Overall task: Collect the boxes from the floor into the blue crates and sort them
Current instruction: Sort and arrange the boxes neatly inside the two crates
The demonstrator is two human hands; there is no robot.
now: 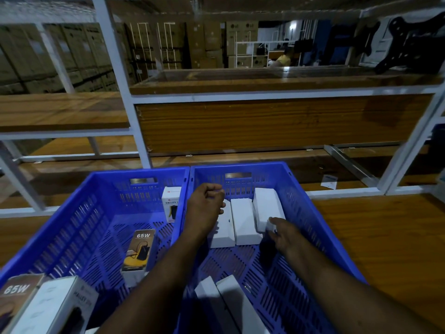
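Two blue crates are standing side by side on the floor: the right crate [301, 201] is lying under both hands, the left crate [96, 189] beside the left forearm. The left hand [206, 206] is hovering clenched above the far end of the right crate, grasping nothing visible. The right hand [285, 235] is grasping a small white box [271, 224] at its near end, against the rightmost of 3 white boxes [243, 220] that are lying flat in a row just beyond the fingers; a dark object is showing under this hand, and what it is cannot be told. Nearer the body, between the forearms, 2 more white boxes [226, 300] are leaning loose. The left crate is holding 1 upright HALLEY box [171, 203] at its far wall, 1 65W box [139, 251] in the middle, and 1 more of each kind at the near left corner, making 4. Likely risks: the held box is being gripped by its end only, so it may be tipping or knocking the tidy row askew; the leaning pair may be sliding flat; similar white packaging may be causing a mis-sort.
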